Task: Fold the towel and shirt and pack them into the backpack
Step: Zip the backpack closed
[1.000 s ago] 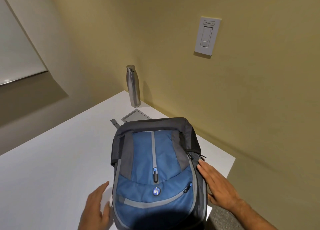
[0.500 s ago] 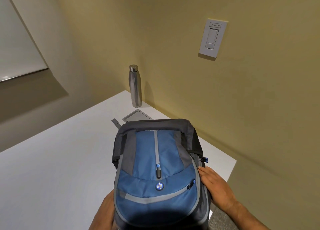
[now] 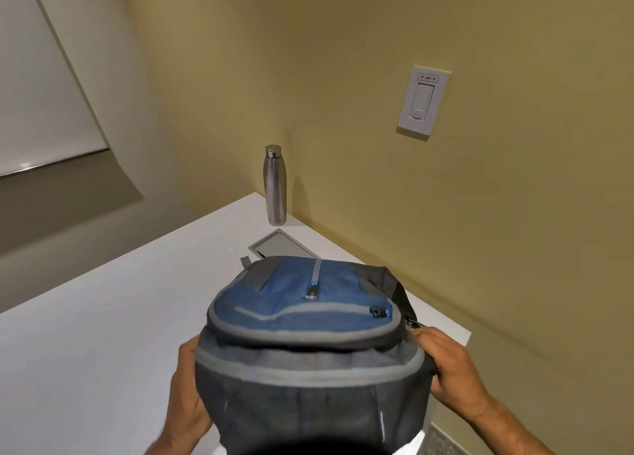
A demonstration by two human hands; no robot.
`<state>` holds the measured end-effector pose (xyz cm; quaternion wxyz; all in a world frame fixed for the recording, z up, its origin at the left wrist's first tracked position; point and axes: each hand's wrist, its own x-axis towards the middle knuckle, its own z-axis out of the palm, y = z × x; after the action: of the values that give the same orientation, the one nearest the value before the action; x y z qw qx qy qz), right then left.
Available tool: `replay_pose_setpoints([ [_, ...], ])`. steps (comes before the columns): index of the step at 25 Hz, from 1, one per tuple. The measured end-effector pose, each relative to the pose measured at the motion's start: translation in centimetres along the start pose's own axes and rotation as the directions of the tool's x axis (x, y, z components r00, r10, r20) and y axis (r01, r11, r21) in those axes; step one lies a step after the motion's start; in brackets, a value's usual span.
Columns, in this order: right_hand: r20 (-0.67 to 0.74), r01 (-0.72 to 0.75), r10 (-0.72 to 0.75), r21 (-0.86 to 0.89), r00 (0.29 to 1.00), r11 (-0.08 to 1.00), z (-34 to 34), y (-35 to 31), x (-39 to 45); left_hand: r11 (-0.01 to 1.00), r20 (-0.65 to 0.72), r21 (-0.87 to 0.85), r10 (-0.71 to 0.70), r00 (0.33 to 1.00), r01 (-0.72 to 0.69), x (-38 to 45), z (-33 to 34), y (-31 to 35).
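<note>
White table (image 3: 85, 351), backpack (image 3: 308, 362) hiding left hand (image 3: 183, 396) grip, right hand (image 3: 449, 369) clutching it

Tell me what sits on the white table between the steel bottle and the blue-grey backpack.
A flat grey metal hatch plate set into the white table, between the steel bottle and blue-grey backpack, in the head view.

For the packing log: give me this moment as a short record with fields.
backpack: blue and grey backpack, tipped up toward the camera, zippers shut as far as visible
left hand: left hand grips the backpack's left side, fingers hidden behind it
right hand: right hand grips its right side near a zipper pull
table: white table
bottle: steel water bottle upright at the far corner
panel: grey flush panel behind the backpack
towel, shirt: not in view
</note>
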<state>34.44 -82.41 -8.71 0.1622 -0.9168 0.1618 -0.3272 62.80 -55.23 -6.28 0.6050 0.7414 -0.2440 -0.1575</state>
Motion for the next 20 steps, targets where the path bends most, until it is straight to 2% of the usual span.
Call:
replay_pose_setpoints([
  [2, -0.088, -0.032, 0.035, 0.032, 0.996, 0.999, -1.1, -0.7, 1.6, 0.99, -0.012, -0.052, 0.133, 0.991, -0.134, 1.6, -0.1, 1.2],
  [4, -0.154, -0.071, 0.083, 0.08, 0.985, 0.994, -1.9, -1.6, 3.1, 0.959, -0.093, -0.118, 0.247, 0.965, -0.257, 3.2, 0.0, 3.6],
  [6, -0.202, -0.084, 0.115, 0.155, 0.973, 0.984, -2.8, -3.0, 4.3, 0.911, -0.077, -0.172, 0.368, 0.927, -0.376, 4.4, 0.7, 6.4],
  [8, -0.236, -0.1, 0.148, 0.206, 0.96, 0.973, -3.6, -4.0, 5.0, 0.905, -0.041, -0.134, 0.403, 0.914, -0.404, 5.8, 1.1, 7.6],
  [12, -0.251, -0.188, 0.268, 0.302, 0.93, 0.935, -4.3, -4.6, 5.1, 0.908, 0.059, -0.092, 0.414, 0.908, -0.408, 7.4, 2.1, 9.1],
  [15, -0.24, -0.266, 0.373, 0.383, 0.896, 0.885, -4.4, -4.8, 5.5, 0.935, 0.128, -0.074, 0.354, 0.926, -0.347, 8.1, 2.4, 9.3],
  [18, -0.211, -0.313, 0.427, 0.419, 0.879, 0.852, -4.4, -5.0, 6.3, 0.969, 0.143, 0.04, 0.235, 0.961, -0.243, 8.5, 2.6, 8.6],
  [20, -0.124, -0.366, 0.467, 0.461, 0.876, 0.809, -4.6, -5.1, 6.4, 0.979, 0.13, 0.148, 0.123, 0.984, -0.142, 8.9, 2.8, 8.0],
])
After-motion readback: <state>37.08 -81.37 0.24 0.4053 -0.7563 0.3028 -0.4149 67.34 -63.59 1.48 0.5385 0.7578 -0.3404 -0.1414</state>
